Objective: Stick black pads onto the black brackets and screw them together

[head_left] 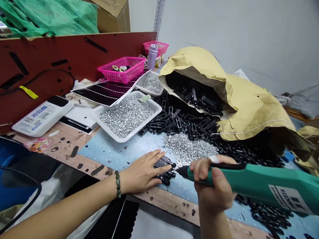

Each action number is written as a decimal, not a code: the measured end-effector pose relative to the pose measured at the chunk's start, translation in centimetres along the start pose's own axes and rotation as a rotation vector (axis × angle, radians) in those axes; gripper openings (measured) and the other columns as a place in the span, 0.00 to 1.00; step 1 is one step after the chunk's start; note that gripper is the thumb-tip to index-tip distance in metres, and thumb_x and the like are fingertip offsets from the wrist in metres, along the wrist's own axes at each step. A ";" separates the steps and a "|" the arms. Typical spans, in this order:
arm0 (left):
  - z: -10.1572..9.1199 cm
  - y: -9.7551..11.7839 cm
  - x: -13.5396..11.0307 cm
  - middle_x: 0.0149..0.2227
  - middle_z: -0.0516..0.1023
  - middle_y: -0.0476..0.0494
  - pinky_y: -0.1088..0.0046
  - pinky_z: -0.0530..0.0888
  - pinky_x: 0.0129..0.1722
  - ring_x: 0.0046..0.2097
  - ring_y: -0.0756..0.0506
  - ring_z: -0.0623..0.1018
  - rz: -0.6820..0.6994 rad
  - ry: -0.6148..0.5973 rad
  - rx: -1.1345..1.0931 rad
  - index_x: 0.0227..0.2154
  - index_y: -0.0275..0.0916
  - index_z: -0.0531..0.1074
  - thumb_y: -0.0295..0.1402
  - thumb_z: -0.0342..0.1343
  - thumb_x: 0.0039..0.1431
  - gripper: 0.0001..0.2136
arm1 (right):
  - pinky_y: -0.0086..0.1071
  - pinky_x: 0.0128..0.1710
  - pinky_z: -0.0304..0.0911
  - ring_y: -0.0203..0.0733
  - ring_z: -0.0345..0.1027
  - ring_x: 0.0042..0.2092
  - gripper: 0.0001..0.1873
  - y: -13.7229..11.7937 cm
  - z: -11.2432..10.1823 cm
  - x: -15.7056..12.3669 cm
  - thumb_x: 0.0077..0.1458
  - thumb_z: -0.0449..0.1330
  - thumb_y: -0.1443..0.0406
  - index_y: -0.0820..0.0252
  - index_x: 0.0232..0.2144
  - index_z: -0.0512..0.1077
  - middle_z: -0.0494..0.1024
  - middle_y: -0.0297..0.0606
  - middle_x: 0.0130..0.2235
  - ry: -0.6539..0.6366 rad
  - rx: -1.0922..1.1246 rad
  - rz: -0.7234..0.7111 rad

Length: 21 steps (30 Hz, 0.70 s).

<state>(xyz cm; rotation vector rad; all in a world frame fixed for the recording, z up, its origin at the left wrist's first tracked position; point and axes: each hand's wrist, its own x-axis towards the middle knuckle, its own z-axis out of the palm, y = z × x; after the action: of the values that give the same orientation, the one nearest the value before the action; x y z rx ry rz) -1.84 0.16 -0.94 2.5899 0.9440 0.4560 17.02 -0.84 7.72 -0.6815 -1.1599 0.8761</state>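
Note:
My right hand (pixel 213 182) is wrapped around a green electric screwdriver (pixel 256 184) with a black nose, which points left. Its tip is close to the end of some black perforated plastic pieces (pixel 163 161); whether it touches them I cannot tell. My left hand (pixel 143 171), a beaded bracelet at its wrist, lies over these pieces with fingers stretched and spread, covering part of them. More black rod-like ends (pixel 167 178) stick out by its thumb. Just beyond the hands is a heap of small silver nuts (pixel 178 142), with silver screws (pixel 203 150) beside it.
A white tray of silver nuts (pixel 101 113) and a smaller tray of screws (pixel 140 87) stand behind. Yellow paper sacks (pixel 254 103) spill black parts (pixel 180 122). A white scale (pixel 41 121), pink baskets (pixel 124 78) and a purple bottle (pixel 152 58) line the red partition (pixel 82 59).

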 end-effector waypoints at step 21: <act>0.2 0.3 0.2 0.64 0.53 0.33 0.53 0.54 0.62 0.65 0.34 0.51 -0.038 0.013 -0.081 0.62 0.39 0.48 0.41 0.54 0.60 0.32 | 0.28 0.20 0.55 0.31 0.57 0.18 0.05 1.9 1.3 -0.2 0.56 0.58 0.63 0.56 0.34 0.64 0.61 0.23 0.18 -0.176 -0.144 0.145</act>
<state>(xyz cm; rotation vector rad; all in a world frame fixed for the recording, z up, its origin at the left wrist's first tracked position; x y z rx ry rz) -1.45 0.02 -0.95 2.4953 0.9569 0.4914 15.36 0.00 6.42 -0.8268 -1.3536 0.9975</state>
